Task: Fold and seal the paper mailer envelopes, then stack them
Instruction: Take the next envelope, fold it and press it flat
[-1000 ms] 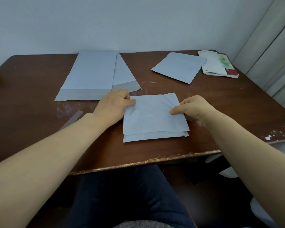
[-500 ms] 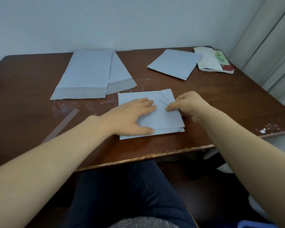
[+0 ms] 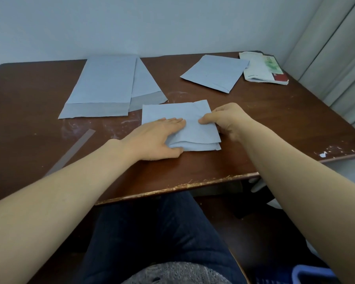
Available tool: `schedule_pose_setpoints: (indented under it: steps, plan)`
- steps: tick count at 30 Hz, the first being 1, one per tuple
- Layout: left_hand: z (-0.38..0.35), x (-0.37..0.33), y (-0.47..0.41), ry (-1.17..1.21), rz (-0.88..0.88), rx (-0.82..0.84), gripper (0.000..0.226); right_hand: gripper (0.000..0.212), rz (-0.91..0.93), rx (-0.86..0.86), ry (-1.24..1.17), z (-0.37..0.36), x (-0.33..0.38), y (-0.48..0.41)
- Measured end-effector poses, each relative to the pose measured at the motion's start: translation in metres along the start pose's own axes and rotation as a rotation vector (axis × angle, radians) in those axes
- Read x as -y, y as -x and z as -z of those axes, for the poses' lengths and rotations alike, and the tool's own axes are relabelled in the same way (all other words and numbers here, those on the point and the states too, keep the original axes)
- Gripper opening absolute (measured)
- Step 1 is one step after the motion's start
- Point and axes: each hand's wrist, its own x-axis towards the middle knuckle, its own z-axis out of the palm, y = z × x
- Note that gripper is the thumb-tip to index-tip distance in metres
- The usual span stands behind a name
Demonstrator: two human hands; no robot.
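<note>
Left hand (image 3: 156, 138) is lying flat, fingers pressed together, on the folded mailer (image 3: 195, 128) near the worktop's (image 3: 254, 124) front edge, while the right hand (image 3: 225, 119) is pinching its right side. Further back two unfolded mailers (image 3: 105, 87) are lying overlapped, with a finished folded one (image 3: 215, 72) sitting far right

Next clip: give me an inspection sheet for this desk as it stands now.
Surface: dark wooden table, scuffed, front edge chipped.
Job's things: folded mailer under both hands; two flat mailers overlapping far left; one folded mailer far right.
Clutter: peeled strip at left; printed packet in far right corner.
Grippers: left hand pressing flat; right hand pinching the right edge.
Cables: nothing seen.
Surroundings: pale wall, curtain at right.
</note>
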Motion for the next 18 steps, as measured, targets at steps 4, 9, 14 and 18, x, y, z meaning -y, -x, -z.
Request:
schedule_pose_setpoints:
  steps: [4, 9, 14, 18]
  plan:
    - [0.0011, 0.0026, -0.0018, 0.011, 0.018, 0.016, 0.071, 0.02, 0.009, 0.023, -0.025, -0.0026, 0.0023, -0.0001]
    - [-0.001, 0.0023, -0.0022, -0.001, -0.014, 0.002, 0.066, 0.026, 0.015, 0.025, -0.008, -0.0009, -0.0011, 0.0022]
    - [-0.003, 0.0076, -0.0022, 0.029, -0.047, -0.005, 0.059, 0.028, 0.01, 0.018, 0.002, -0.0009, -0.0019, 0.0044]
    - [-0.006, 0.0097, -0.0022, -0.02, -0.082, -0.016, 0.053, 0.03, 0.009, 0.01, 0.025, -0.0014, -0.002, 0.0043]
